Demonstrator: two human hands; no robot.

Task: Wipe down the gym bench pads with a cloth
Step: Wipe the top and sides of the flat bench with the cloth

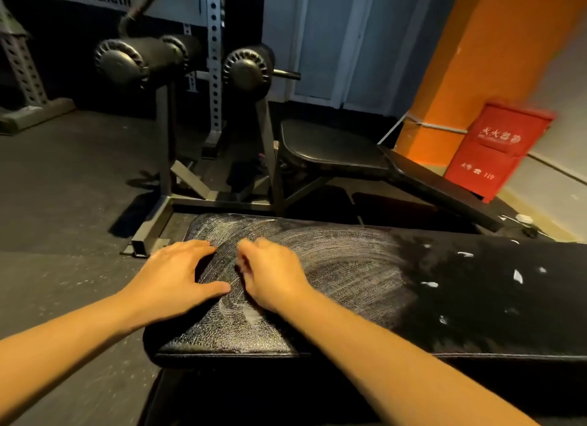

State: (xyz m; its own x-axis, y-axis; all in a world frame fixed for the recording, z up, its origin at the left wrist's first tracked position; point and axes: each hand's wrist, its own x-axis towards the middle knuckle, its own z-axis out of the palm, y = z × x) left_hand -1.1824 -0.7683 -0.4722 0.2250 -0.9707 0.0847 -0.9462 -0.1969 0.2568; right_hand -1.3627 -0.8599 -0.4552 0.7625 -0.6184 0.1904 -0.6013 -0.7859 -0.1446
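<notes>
A black bench pad (333, 267) fills the lower middle of the head view, its left half covered in white curved smear marks. My left hand (178, 273) rests on the pad's left edge, fingers spread and thumb stretched along the surface. My right hand (273, 270) sits just to its right on the smeared area, knuckles up and fingers curled down onto the pad, the fingertips blurred. No cloth shows plainly; whatever lies under the right fingers is hidden. The pad's right half is darker, with several small white flecks (517, 275).
A second black bench (333, 146) stands behind, angled to the right. Two foam roller pads (247, 66) on a steel frame (165, 159) rise at the back left. A red fire-extinguisher box (498, 149) leans by the orange wall. Dark rubber floor (63, 187) lies left.
</notes>
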